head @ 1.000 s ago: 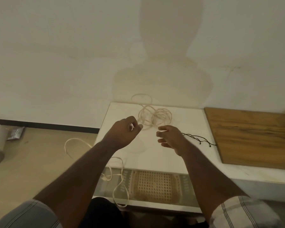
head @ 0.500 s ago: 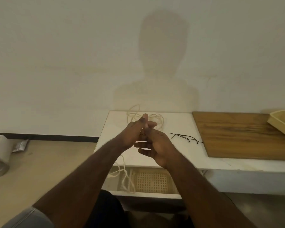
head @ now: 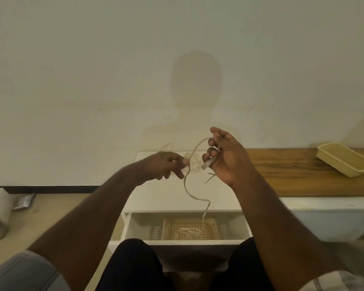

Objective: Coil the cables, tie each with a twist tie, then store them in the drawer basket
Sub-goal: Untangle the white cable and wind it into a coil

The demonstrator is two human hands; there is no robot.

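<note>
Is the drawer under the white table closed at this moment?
No, the drawer is pulled open, with the basket visible inside it.

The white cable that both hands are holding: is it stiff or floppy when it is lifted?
Probably floppy: the white cable arcs between the right hand and the left hand, then hangs in loose waves toward the drawer basket. It seems light, since fingertips alone hold it. Its plug end looks rigid.

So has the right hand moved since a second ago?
Yes. The right hand has risen from the white tabletop and now holds the cable end up against the wall.
</note>
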